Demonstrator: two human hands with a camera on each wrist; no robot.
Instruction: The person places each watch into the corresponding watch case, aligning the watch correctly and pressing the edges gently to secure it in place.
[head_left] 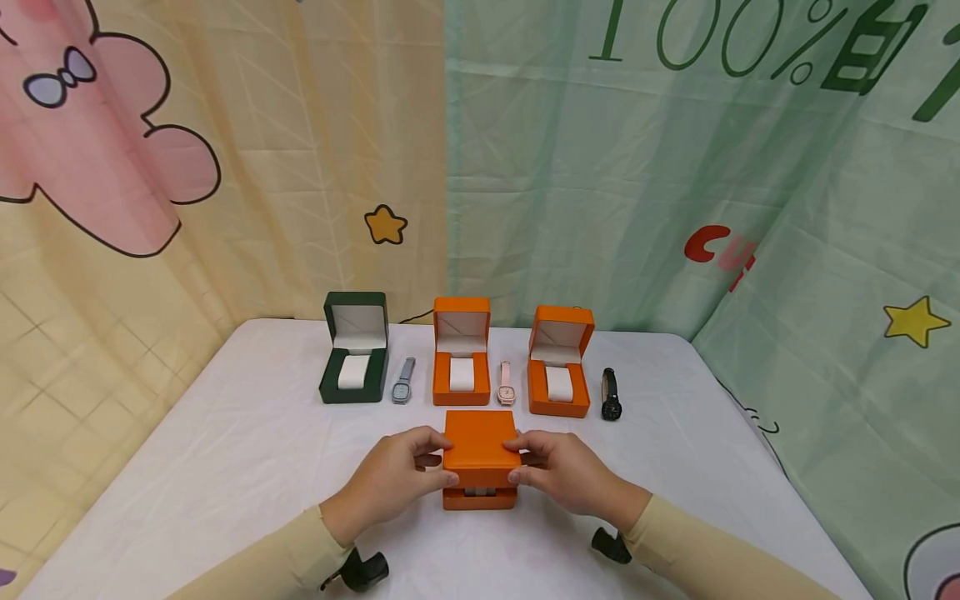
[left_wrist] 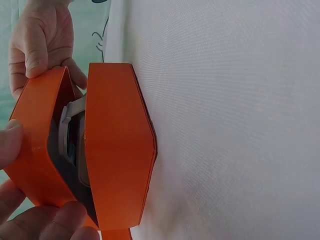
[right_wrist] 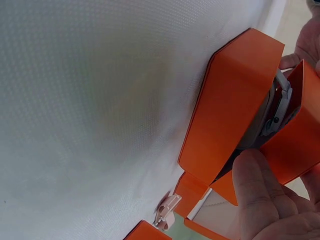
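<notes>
An orange watch box [head_left: 481, 502] stands on the table in front of me, its lid [head_left: 480, 439] partly raised. My left hand [head_left: 393, 475] pinches the lid's left side between thumb and fingers, while my right hand [head_left: 570, 475] pinches the right side. Through the gap, a light-banded watch [right_wrist: 283, 102] shows inside the box; its face is mostly hidden. In the left wrist view, the lid [left_wrist: 37, 135] tilts away from the base [left_wrist: 117, 145], and the same watch [left_wrist: 64, 132] appears between them.
Behind stand an open green box [head_left: 327, 382] and two open orange boxes [head_left: 442, 379] [head_left: 536, 392], each with a white cushion. A grey-blue watch [head_left: 402, 383], a pink watch [head_left: 506, 385] and a black watch [head_left: 611, 396] lie beside them on the white-covered table [head_left: 247, 467]. Curtains hang behind.
</notes>
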